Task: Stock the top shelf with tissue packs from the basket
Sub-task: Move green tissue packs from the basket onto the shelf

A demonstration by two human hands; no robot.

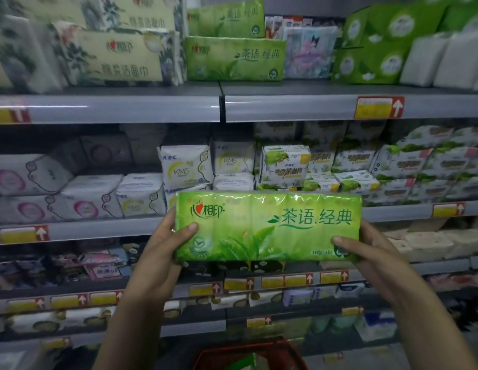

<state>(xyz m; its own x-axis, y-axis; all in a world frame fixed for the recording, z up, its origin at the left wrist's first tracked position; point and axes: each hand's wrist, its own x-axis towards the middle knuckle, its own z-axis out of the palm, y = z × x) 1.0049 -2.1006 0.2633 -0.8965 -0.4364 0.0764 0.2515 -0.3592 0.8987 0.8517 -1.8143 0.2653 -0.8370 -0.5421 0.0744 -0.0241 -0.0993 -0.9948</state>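
Note:
A long green tissue pack [267, 225] with tea-leaf print is held flat-on in front of the shelves, level with the second shelf. My left hand [168, 241] grips its left end, thumb on the front. My right hand [366, 252] grips its right end the same way. On the top shelf [286, 105], two matching green packs [234, 58] sit stacked at the middle. The red basket [248, 355] shows at the bottom edge, with something green inside.
Cream tissue packs [118, 57] fill the top shelf's left; a pastel pack [308, 52] and green-and-white packs [371, 49] fill its right. Lower shelves hold white pad packs [184, 166] and price tags [379, 107] on the rails.

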